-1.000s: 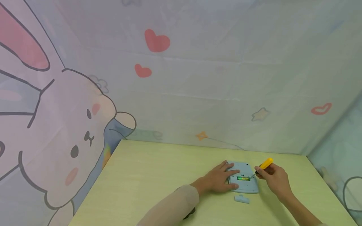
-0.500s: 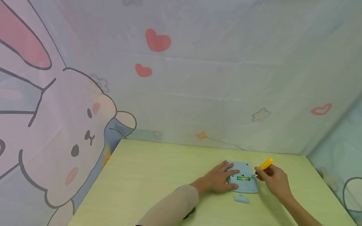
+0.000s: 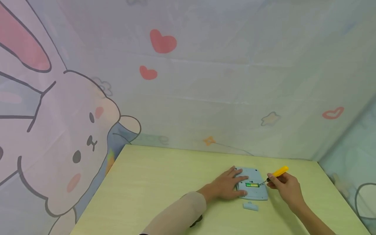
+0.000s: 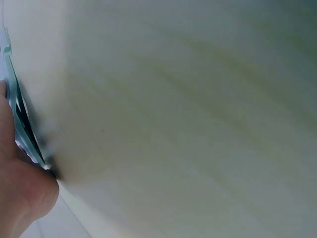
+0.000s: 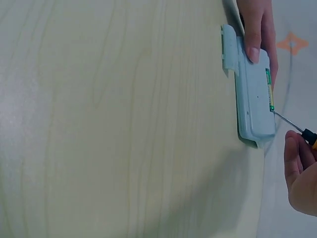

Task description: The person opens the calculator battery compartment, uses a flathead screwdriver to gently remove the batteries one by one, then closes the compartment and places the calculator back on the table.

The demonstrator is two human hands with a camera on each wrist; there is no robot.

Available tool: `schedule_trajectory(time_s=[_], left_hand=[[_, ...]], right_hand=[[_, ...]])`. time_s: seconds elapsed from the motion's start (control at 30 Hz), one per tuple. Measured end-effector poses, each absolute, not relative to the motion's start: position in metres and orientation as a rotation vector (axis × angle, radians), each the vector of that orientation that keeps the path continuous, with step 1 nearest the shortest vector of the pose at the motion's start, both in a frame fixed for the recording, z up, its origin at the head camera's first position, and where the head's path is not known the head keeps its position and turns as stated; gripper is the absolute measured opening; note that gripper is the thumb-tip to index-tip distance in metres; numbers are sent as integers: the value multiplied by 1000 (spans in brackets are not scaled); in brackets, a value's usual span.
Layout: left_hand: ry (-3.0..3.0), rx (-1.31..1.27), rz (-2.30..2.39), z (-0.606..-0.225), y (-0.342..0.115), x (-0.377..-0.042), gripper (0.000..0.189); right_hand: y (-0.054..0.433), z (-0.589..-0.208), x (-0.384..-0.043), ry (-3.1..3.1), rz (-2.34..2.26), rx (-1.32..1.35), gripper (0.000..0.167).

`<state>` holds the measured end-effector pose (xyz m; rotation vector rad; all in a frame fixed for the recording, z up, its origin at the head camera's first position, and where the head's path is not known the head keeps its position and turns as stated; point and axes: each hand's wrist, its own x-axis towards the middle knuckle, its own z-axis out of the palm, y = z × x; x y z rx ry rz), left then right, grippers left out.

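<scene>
The person's left hand (image 3: 228,186) lies with fingers spread across a light-blue device (image 3: 254,192), pressing on its nine o'clock side. The right hand (image 3: 288,188), apart from it at three o'clock, pinches a screwdriver (image 3: 280,171) between thumb and fingers; the yellow handle points to two o'clock, and the thin metal shaft slants down to the device.

That device is the thing to look at: a flat slab, back side up, on the counter (image 3: 164,176), toward three o'clock from the counter's middle. Its corners are rounded, its shell is matt and pale, and small dark dots sit near the edges. Seen side-on from the right wrist, the edge has a stepped lip. In a narrow recess at its middle sits a battery (image 3: 252,185), green with a yellowish stretch, lying crosswise. The screwdriver tip is at the battery's three o'clock end; I can't make out whether it touches the battery itself.

Just off the device at six o'clock lies a loose cover (image 3: 250,206) in the same blue, a small tab on its twelve o'clock edge. Beyond the counter hangs a pale cloth (image 3: 220,81), a big cartoon rabbit (image 3: 61,143) printed toward nine o'clock.
</scene>
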<state>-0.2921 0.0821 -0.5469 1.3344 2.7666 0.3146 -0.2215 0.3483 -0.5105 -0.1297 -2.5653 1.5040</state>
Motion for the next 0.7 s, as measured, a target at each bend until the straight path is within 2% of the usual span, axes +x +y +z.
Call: schedule_trajectory(time_s=[0.3, 0.43, 0.63, 0.7], left_hand=[[2772, 1341, 312, -549, 83, -293, 68], [2776, 1332, 306, -550, 83, -293, 68], [2770, 1315, 320, -551, 83, -293, 69], [2773, 1310, 319, -550, 83, -292, 69]], right_hand=[[350, -512, -220, -2527, 1603, -170, 53], [342, -507, -215, -2605, 1375, -123, 49], [330, -504, -215, -2624, 926, 113, 30], [327, -505, -216, -2612, 877, 151, 28]])
